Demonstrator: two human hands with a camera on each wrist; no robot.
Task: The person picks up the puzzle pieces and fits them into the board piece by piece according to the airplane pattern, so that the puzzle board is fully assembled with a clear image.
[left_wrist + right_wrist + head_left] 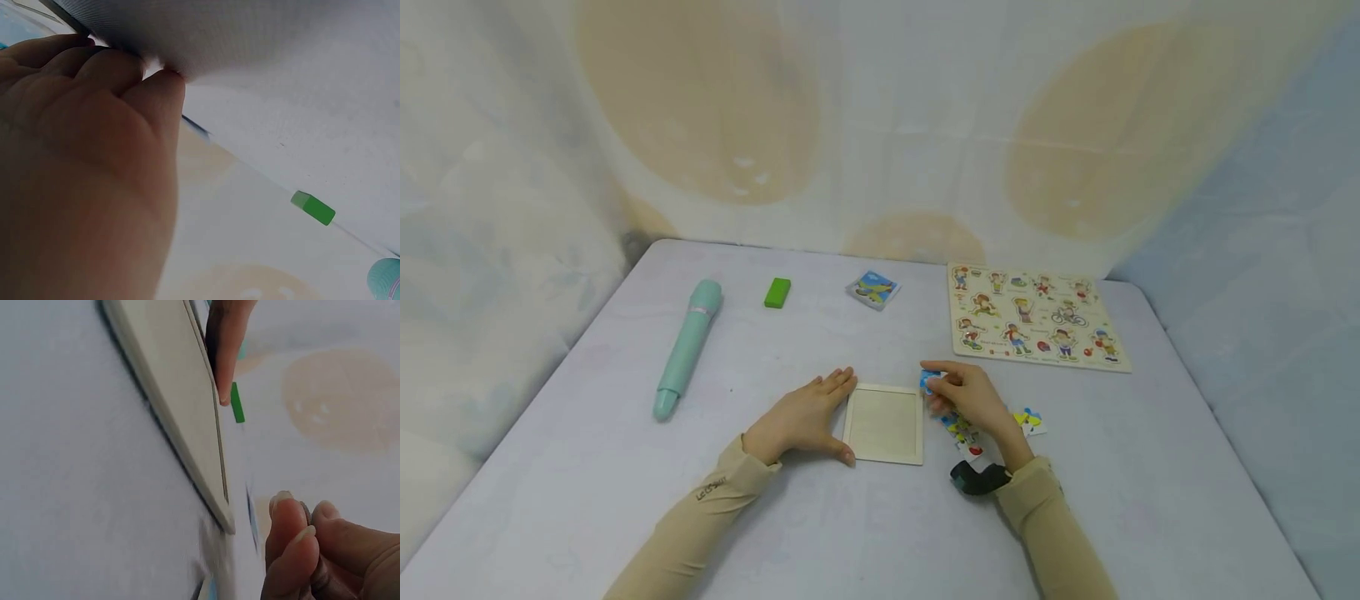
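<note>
In the head view a square wooden puzzle tray (pixel 884 423) with a raised rim lies flat, its inside bare. My left hand (pixel 808 417) rests along the tray's left edge, fingers extended and thumb spread at the lower corner. Just off the upper right corner, my right hand (pixel 967 395) pinches a blue jigsaw piece (pixel 929 380) between thumb and fingers. In the right wrist view those fingertips (pixel 289 515) meet around its thin edge, above the table. More colourful jigsaw pieces (pixel 961 429) lie beneath the right hand, partly covered by it. Another yellow-and-blue piece (pixel 1030 421) is right of that wrist.
A mint-green microphone-shaped object (pixel 688 350) lies at the left. Farther back are a green block (pixel 777 292) and a small picture puzzle (pixel 873 289) showing an airplane. A wooden peg-puzzle board (pixel 1037 318) with sports figures occupies the back right.
</note>
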